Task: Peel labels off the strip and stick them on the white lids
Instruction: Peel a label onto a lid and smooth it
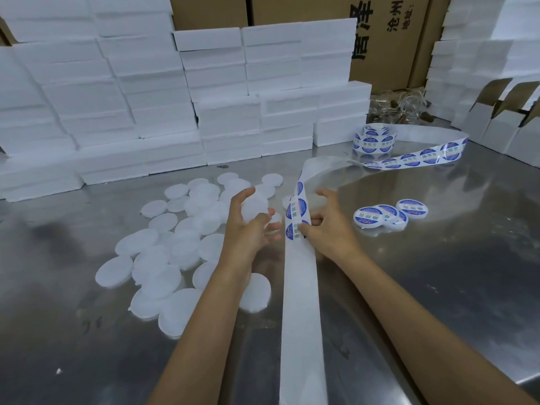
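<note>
My left hand holds a plain white lid above the steel table, fingers curled round its edge. My right hand pinches the label strip where round blue-and-white labels sit on it. The empty backing of the strip runs down toward me. Farther off the strip loops to a label roll at the back right. Several bare white lids lie scattered on the left. Three labelled lids lie to the right of my right hand.
Stacks of white foam boxes wall off the back and left of the steel table. Brown cartons stand behind them. Open white cardboard boxes line the right edge, with clear plastic wrap beside them.
</note>
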The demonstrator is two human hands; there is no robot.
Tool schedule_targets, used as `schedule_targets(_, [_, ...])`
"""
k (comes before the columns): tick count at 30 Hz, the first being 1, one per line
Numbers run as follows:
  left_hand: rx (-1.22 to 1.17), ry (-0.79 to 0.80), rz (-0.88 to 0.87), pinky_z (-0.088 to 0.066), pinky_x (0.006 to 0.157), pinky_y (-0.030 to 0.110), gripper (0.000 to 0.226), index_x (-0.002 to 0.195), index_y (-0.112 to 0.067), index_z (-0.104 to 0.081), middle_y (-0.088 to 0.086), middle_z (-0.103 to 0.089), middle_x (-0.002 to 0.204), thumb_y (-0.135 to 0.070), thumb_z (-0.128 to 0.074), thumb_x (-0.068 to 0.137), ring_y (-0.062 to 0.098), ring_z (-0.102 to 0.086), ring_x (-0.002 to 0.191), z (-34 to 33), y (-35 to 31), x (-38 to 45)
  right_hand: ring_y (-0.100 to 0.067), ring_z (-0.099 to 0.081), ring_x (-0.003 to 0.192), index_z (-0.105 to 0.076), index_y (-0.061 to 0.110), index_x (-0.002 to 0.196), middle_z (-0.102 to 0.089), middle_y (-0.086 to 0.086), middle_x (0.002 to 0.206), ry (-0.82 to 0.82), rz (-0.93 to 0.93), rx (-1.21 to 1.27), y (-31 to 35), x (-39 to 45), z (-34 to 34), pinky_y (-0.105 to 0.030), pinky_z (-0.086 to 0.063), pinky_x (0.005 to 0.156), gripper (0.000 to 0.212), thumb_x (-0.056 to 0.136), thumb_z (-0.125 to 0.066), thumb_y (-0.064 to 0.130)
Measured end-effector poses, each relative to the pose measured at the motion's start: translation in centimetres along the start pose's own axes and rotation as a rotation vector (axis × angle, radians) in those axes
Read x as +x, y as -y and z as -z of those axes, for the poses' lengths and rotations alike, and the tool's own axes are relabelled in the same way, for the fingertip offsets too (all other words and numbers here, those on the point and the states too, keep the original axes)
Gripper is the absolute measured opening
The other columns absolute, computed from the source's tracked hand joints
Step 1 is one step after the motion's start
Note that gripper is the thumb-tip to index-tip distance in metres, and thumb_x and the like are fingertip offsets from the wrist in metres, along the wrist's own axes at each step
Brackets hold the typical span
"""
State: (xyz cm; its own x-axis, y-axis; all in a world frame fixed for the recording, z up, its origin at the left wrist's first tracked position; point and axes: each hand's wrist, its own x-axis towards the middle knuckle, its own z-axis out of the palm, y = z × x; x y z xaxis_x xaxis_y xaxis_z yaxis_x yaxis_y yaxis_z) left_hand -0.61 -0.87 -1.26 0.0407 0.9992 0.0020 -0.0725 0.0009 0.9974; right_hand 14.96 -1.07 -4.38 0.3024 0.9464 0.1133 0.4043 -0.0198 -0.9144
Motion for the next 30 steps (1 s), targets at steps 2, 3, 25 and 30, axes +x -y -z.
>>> schedule_targets(2, [0.088,-0.001,-0.043,-0.055,0.059,0.018,0.048,0.120,-0.050,-0.048,-0.006,-0.068,0.107,-0.010,-0.060,0.096,0.010,-0.073,0.086,0.0,0.2,-0.1,-0.016,-0.068,0.083,-0.041,0.037,0.122,-0.071,-0.004,0.088,0.014,0.004,0.109,0.4,-0.2,-0.1,-0.033,-0.057,0.079,0.062,0.080,-0.072,0.003])
schedule_targets(3, [0.107,0.006,-0.058,-0.057,0.065,0.021,0.049,0.119,-0.050,-0.049,-0.005,-0.068,0.112,-0.009,-0.061,0.095,0.012,-0.071,0.095,0.0,0.4,-0.1,-0.017,-0.067,0.079,-0.046,0.037,0.117,-0.071,-0.007,0.086,0.029,0.006,0.191,0.5,-0.4,0.0,-0.032,-0.056,0.075,0.059,0.079,-0.070,-0.001])
schedule_targets(25, [-0.141,-0.081,0.074,-0.059,0.088,0.041,0.053,0.127,-0.020,-0.053,0.011,-0.071,0.108,0.003,-0.073,0.083,0.030,-0.071,0.101,1.0,-0.2,0.3,-0.005,-0.042,0.097,-0.076,0.026,0.097,-0.049,0.008,0.095,-0.054,0.531,-0.204,2.9,-2.6,-0.2,-0.001,-0.030,0.080,0.017,0.082,-0.075,0.017])
schedule_targets(30, [-0.061,-0.084,0.050,-0.059,0.090,0.045,0.054,0.127,-0.022,-0.053,0.013,-0.067,0.119,-0.001,-0.075,0.082,0.030,-0.071,0.100,1.3,-0.1,0.6,-0.010,-0.042,0.101,-0.076,0.024,0.089,-0.047,0.008,0.096,-0.081,0.579,-0.223,3.0,-2.8,-0.4,-0.004,-0.028,0.086,0.016,0.078,-0.076,0.012])
